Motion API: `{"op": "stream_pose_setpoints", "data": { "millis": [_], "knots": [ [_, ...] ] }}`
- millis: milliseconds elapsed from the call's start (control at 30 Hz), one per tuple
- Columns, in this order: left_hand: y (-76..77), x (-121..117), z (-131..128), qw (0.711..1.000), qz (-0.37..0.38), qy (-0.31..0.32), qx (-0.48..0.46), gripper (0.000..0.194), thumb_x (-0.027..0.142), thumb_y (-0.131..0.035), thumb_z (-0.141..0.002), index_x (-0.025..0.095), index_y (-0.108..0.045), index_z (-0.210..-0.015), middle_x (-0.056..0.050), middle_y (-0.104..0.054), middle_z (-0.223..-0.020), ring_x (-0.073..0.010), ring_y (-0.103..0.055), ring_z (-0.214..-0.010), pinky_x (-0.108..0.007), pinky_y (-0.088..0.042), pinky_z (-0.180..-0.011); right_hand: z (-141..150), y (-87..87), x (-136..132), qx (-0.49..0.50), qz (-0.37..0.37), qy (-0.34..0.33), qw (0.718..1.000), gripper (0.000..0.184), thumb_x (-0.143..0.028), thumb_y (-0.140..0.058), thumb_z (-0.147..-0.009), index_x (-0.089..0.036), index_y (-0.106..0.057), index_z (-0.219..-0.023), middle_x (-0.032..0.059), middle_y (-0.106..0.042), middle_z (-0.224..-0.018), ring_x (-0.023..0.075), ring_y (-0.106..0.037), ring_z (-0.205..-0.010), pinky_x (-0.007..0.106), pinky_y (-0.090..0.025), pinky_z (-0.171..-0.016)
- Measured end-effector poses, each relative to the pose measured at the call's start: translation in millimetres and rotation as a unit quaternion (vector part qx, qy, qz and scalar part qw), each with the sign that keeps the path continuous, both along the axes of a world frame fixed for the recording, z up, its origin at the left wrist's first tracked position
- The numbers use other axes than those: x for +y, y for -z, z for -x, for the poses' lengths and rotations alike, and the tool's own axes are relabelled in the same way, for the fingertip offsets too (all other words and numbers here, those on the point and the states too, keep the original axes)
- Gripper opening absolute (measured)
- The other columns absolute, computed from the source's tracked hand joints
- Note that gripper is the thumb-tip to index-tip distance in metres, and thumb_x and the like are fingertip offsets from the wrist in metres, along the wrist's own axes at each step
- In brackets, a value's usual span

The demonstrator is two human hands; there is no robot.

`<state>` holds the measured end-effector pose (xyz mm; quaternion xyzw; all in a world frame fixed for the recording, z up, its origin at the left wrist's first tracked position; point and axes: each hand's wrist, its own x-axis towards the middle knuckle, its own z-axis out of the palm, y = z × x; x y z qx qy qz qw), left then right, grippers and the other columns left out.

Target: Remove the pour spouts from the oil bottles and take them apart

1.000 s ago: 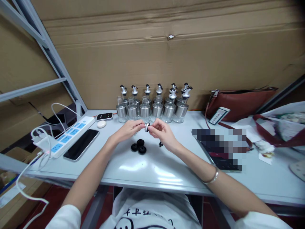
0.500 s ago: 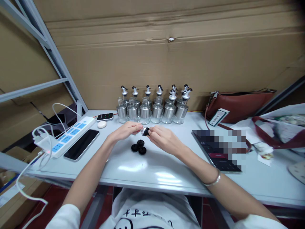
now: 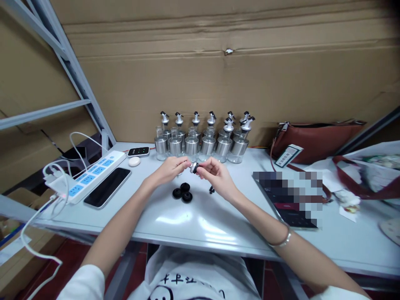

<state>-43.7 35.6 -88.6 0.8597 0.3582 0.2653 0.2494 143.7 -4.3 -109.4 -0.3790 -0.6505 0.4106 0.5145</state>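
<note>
The left hand [image 3: 173,170] is closed to a pinch, thumb and fingertips gripping the silver end of a small silver-and-black rounded fitting [image 3: 194,168]. The right hand [image 3: 218,177] pinches the fitting's black end between thumb and bent fingers, so the piece sits between both hands, just above a smooth, glossy pale-grey tabletop [image 3: 187,223]. Near them, three round, matte black ridged discs [image 3: 183,193] lie clustered, touching; tiny black pieces [image 3: 211,190] rest beside the right hand, their shape too small to tell.

Beyond stand two rows of clear glass bottles with brushed-metal sleeves [image 3: 191,146]. The front row's two rightmost bottles and the back row carry silver spouts with black flip tips [image 3: 249,121]; the other front bottles show bare glass necks. Behind rises a creased brown cardboard sheet [image 3: 175,79]. To the right slumps a reddish-brown, leather-like bag [image 3: 315,141].
</note>
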Motion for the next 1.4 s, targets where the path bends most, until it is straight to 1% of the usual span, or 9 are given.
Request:
{"op": "stream_pose_setpoints", "data": {
  "millis": [133,233,333,400,500,733,933,1167,1400],
  "knots": [
    [-4.8,-1,2,0.999,0.029,0.008,-0.021,0.042,0.048,-0.034,-0.090,0.016,-0.044,-0.063,0.004,-0.040,-0.055,-0.0085,-0.037,-0.053,-0.021,-0.026,-0.052,1,0.3,-5,-0.153,-0.169,0.066,0.971,0.014,-0.032,-0.055,-0.085,-0.020,-0.049,-0.081,0.0010,-0.057,-0.068,0.0129,-0.051,-0.061,0.027,-0.042,-0.058],
    [-7.8,3,11,0.997,0.063,-0.004,-0.054,0.044,0.049,-0.039,-0.087,0.016,-0.042,-0.059,0.004,-0.040,-0.050,-0.0083,-0.037,-0.048,-0.021,-0.027,-0.050,-9,-3.6,-4,-0.251,-0.356,0.050,0.899,0.005,-0.021,-0.049,-0.088,-0.020,-0.050,-0.083,0.0071,-0.063,-0.081,0.0161,-0.056,-0.070,0.030,-0.046,-0.064],
    [-8.3,15,34,0.977,0.078,-0.114,-0.162,0.045,0.052,-0.037,-0.086,0.018,-0.039,-0.057,0.005,-0.035,-0.042,-0.0083,-0.033,-0.040,-0.022,-0.028,-0.045,-25,-8.2,-1,-0.281,-0.467,0.048,0.837,0.009,-0.013,-0.047,-0.088,-0.021,-0.051,-0.084,0.0109,-0.064,-0.096,0.0197,-0.059,-0.085,0.035,-0.048,-0.073],
    [-4.6,25,51,0.961,0.018,-0.165,-0.220,0.042,0.050,-0.033,-0.088,0.017,-0.043,-0.063,0.004,-0.040,-0.047,-0.0095,-0.039,-0.044,-0.023,-0.034,-0.052,-33,-9.4,3,-0.269,-0.463,0.091,0.840,0.009,-0.014,-0.049,-0.087,-0.021,-0.051,-0.091,0.0105,-0.064,-0.095,0.0202,-0.060,-0.087,0.036,-0.049,-0.074],
    [9.3,36,65,0.982,0.002,-0.155,-0.108,0.034,0.045,-0.037,-0.087,0.017,-0.048,-0.072,0.000,-0.054,-0.066,-0.0133,-0.050,-0.065,-0.025,-0.040,-0.066,-35,-6.9,8,-0.278,-0.406,0.101,0.865,0.013,-0.016,-0.050,-0.087,-0.020,-0.052,-0.099,0.0085,-0.063,-0.090,0.0197,-0.059,-0.085,0.034,-0.049,-0.075],
    [41.9,51,65,0.990,0.060,-0.093,0.082,0.026,0.036,-0.037,-0.087,0.018,-0.054,-0.094,-0.005,-0.058,-0.097,-0.0194,-0.053,-0.091,-0.032,-0.042,-0.086,-25,2.7,9,-0.391,-0.268,-0.056,0.879,0.022,-0.007,-0.049,-0.080,-0.018,-0.060,-0.096,0.0080,-0.061,-0.093,0.0197,-0.056,-0.087,0.033,-0.045,-0.077],
    [46.7,49,65,0.988,0.023,-0.119,0.093,0.030,0.029,-0.039,-0.086,0.019,-0.053,-0.110,-0.007,-0.050,-0.110,-0.0214,-0.052,-0.103,-0.039,-0.038,-0.098,-19,9.2,4,-0.460,-0.232,-0.102,0.851,0.037,0.003,-0.048,-0.070,-0.018,-0.066,-0.095,0.0081,-0.062,-0.093,0.0200,-0.056,-0.087,0.034,-0.042,-0.078],
    [40.6,39,58,0.985,0.111,-0.120,0.056,0.038,0.040,-0.050,-0.083,0.018,-0.049,-0.114,-0.008,-0.050,-0.115,-0.0182,-0.059,-0.086,-0.035,-0.047,-0.082,-11,10.9,-5,-0.398,-0.159,-0.134,0.894,0.050,0.002,-0.044,-0.073,-0.017,-0.054,-0.119,0.0083,-0.062,-0.102,0.0154,-0.059,-0.081,0.029,-0.048,-0.075],
    [44.2,37,47,0.991,0.086,-0.086,0.048,0.060,0.048,-0.068,-0.068,0.021,-0.048,-0.118,-0.007,-0.050,-0.116,-0.0200,-0.056,-0.091,-0.036,-0.046,-0.084,-8,11.1,9,-0.357,-0.189,-0.006,0.915,0.039,-0.003,-0.041,-0.076,-0.016,-0.059,-0.108,0.0091,-0.065,-0.101,0.0208,-0.059,-0.091,0.038,-0.046,-0.084]
  ]
}}
